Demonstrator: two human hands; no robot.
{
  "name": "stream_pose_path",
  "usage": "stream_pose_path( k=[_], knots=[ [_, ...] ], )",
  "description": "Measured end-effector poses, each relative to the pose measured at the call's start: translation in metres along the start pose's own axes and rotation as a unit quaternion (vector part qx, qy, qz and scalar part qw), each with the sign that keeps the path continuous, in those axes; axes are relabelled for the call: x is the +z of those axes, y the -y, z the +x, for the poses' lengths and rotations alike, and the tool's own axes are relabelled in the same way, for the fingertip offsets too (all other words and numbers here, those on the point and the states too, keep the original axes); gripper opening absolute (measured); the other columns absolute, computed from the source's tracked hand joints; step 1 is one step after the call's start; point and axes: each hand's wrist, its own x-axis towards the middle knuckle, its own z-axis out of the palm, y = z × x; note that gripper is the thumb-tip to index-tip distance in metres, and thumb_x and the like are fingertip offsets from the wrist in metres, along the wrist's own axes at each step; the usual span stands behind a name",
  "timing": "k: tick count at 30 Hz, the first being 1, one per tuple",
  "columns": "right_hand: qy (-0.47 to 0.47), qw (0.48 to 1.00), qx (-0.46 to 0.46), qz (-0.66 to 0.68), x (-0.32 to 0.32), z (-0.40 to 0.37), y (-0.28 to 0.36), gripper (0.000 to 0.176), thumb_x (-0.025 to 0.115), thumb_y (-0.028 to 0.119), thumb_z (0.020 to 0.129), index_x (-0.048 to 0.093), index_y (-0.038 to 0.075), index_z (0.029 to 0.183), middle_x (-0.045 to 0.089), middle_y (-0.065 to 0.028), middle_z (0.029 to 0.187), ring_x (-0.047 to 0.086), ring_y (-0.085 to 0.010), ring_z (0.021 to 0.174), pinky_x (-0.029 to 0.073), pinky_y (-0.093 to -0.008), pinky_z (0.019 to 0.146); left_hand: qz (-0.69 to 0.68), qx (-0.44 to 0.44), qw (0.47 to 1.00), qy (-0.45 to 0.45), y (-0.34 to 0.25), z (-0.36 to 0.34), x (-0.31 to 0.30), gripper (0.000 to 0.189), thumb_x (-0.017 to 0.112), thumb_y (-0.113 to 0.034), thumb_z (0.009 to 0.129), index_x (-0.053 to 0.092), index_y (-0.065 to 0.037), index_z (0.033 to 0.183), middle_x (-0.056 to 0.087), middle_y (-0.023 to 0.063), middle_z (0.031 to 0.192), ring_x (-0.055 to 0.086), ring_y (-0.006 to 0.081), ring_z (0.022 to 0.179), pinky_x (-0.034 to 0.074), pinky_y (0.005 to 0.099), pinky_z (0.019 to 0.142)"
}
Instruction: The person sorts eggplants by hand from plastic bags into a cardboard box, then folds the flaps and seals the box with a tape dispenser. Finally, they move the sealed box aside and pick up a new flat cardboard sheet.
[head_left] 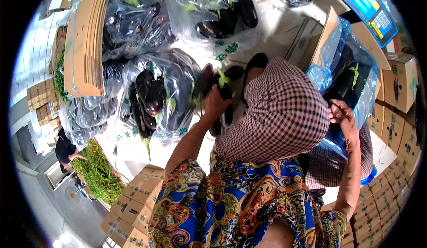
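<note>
My left hand (216,103) is down among loose eggplants beside my knee, its fingers curled round a dark eggplant (226,89) with a green cap. Another eggplant (204,82) lies just left of it, touching a clear plastic bag (178,92) of eggplants. On the other side, my right hand (342,114) is closed at the near edge of a blue plastic bag (316,77), fingertips pinched on the film. This bag lines an open cardboard box, and large eggplants (349,86) lie inside it.
More bagged eggplants (213,28) spread across the white surface ahead. Flattened cardboard (84,43) stands at left; a blue-framed scale display (371,12) is at upper right. Stacked cartons (398,81) flank the right. Green peppers (98,172) and another person (66,150) are at lower left.
</note>
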Motion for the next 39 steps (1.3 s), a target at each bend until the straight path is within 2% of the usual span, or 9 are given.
stream_pose_path(
  k=[4,12,16,22,24,26,27,32,39],
  knots=[
    [0.009,0.999,-0.005,-0.039,0.007,-0.002,0.007,0.034,0.056,0.021,0.098,0.056,0.001,0.125,0.064,-0.0025,0.090,0.060,-0.0108,0.076,0.048,-0.0238,0.069,0.038,0.007,0.999,0.001,0.010,0.007,0.021,0.092,0.071,-0.046,0.081,0.026,0.000,0.146,0.052,0.0285,0.129,0.054,0.0401,0.114,0.045,0.0479,0.093],
    [0.003,0.996,0.010,-0.088,0.012,0.000,0.023,0.033,0.057,0.018,0.097,0.056,0.000,0.125,0.066,-0.0063,0.088,0.063,-0.0129,0.071,0.050,-0.0257,0.064,-0.176,0.178,0.959,-0.133,-0.026,0.036,-0.055,0.026,0.064,-0.018,0.087,0.063,-0.003,0.108,0.067,0.0144,0.097,0.066,0.0309,0.086,0.051,0.0361,0.077],
    [0.027,0.997,-0.023,-0.063,0.018,-0.002,0.026,0.031,0.061,0.013,0.094,0.057,-0.003,0.121,0.065,-0.0073,0.083,0.062,-0.0116,0.066,0.050,-0.0258,0.061,-0.211,0.283,0.903,-0.245,-0.120,0.117,-0.094,0.039,0.066,-0.015,0.084,0.055,-0.002,0.119,0.065,0.0193,0.101,0.063,0.0364,0.089,0.050,0.0427,0.079],
    [0.042,0.975,-0.136,-0.170,0.017,-0.009,0.024,0.032,0.064,0.006,0.089,0.058,-0.003,0.119,0.069,-0.0153,0.093,0.067,-0.0186,0.083,0.054,-0.0306,0.072,-0.062,0.142,0.958,-0.242,-0.186,0.280,-0.055,0.091,0.070,-0.053,0.075,0.043,0.016,0.127,0.052,0.0343,0.125,0.048,0.0467,0.118,0.038,0.0468,0.102],
    [0.051,0.972,-0.150,-0.174,0.016,-0.012,0.017,0.034,0.066,0.007,0.087,0.058,-0.003,0.118,0.068,-0.0176,0.094,0.068,-0.0238,0.084,0.054,-0.0315,0.073,-0.130,0.135,0.963,-0.192,-0.167,0.310,-0.045,0.076,0.071,-0.052,0.074,0.056,0.011,0.112,0.059,0.0306,0.115,0.054,0.0438,0.112,0.041,0.0465,0.099],
    [0.035,0.973,-0.120,-0.193,0.014,-0.014,0.024,0.033,0.066,0.010,0.087,0.059,-0.003,0.116,0.068,-0.0175,0.091,0.068,-0.0260,0.082,0.054,-0.0332,0.072,-0.032,0.034,0.981,-0.188,-0.197,0.277,-0.071,0.059,0.074,-0.048,0.074,0.062,0.004,0.100,0.065,0.0225,0.106,0.061,0.0379,0.102,0.047,0.0458,0.092],
    [0.033,0.972,-0.131,-0.191,0.011,-0.011,0.016,0.031,0.066,0.012,0.088,0.059,-0.003,0.115,0.067,-0.0178,0.088,0.068,-0.0284,0.079,0.053,-0.0357,0.070,-0.233,0.045,0.969,-0.065,-0.189,0.272,-0.070,0.051,0.074,-0.043,0.076,0.064,0.001,0.099,0.066,0.0182,0.104,0.063,0.0342,0.099,0.049,0.0441,0.088],
    [0.020,0.974,-0.175,-0.142,-0.005,-0.021,0.020,0.035,0.056,-0.004,0.083,0.054,-0.008,0.117,0.065,-0.0190,0.076,0.066,-0.0312,0.070,0.051,-0.0376,0.064,-0.684,-0.014,0.695,0.220,-0.155,0.187,-0.103,0.033,0.067,-0.018,0.086,0.059,-0.001,0.113,0.064,0.0081,0.114,0.062,0.0217,0.105,0.052,0.0390,0.090],
    [0.004,0.968,-0.155,-0.195,-0.013,-0.025,0.018,0.032,0.060,0.015,0.091,0.058,-0.004,0.116,0.060,-0.0245,0.071,0.062,-0.0381,0.064,0.048,-0.0419,0.061,-0.486,0.246,0.835,0.077,-0.193,0.049,-0.209,0.074,0.074,-0.026,0.076,0.042,0.001,0.137,0.058,0.0103,0.122,0.058,0.0240,0.112,0.044,0.0370,0.102]
  ],
)
